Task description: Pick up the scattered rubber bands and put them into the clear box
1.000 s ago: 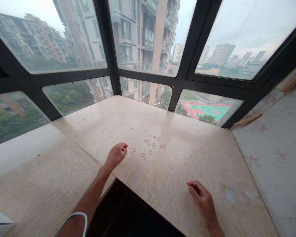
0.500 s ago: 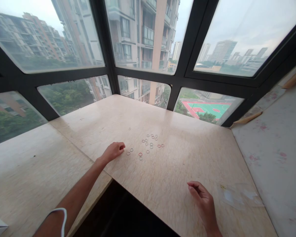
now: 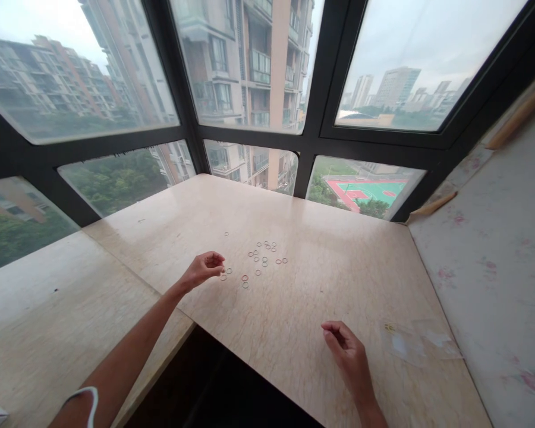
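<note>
rings on desk; left hand beside two, right hand near front edge; fingers curled, can't tell if either grips.

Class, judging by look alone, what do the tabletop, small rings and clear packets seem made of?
Tabletop: perhaps stone or stone-look laminate, glossy; veined, pale reflections.
Small rings: perhaps rubber or metal, finish unclear; thin outlines, some reddish.
Clear packets: probably plastic film, shiny; tabletop shows through.

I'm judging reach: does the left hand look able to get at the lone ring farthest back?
Likely yes: the lone ring lies a little beyond the left hand, apart from the other rings, and nothing visible blocks the way.
</note>
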